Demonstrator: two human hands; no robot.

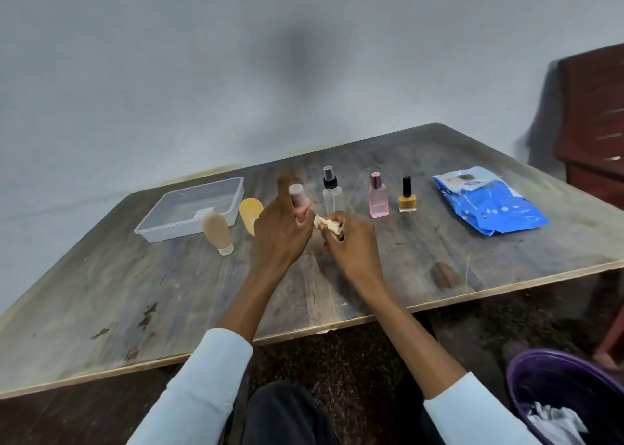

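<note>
Two hands meet above the middle of the table [169,292]. The left hand [282,232] has its fingers wrapped round a small pink bottle [299,201] and holds it up off the wood. The right hand [351,242] is curled tight round a scrunched white wipe [326,224], and the wipe touches the bottom part of the pink bottle.

Toward the far left corner sits a clear plastic box [169,233]. Just beside it stands a tan tube [217,232], and a yellow tube [250,213] is partly behind the left hand. Along the far edge stand a clear spray bottle [332,191], a pink glass bottle [378,198] and a yellow nail polish [407,196], each a little apart. A blue pack [493,204] lies near the right edge. Down on the floor by the near right corner is a purple bin [540,370] with crumpled paper inside.
</note>
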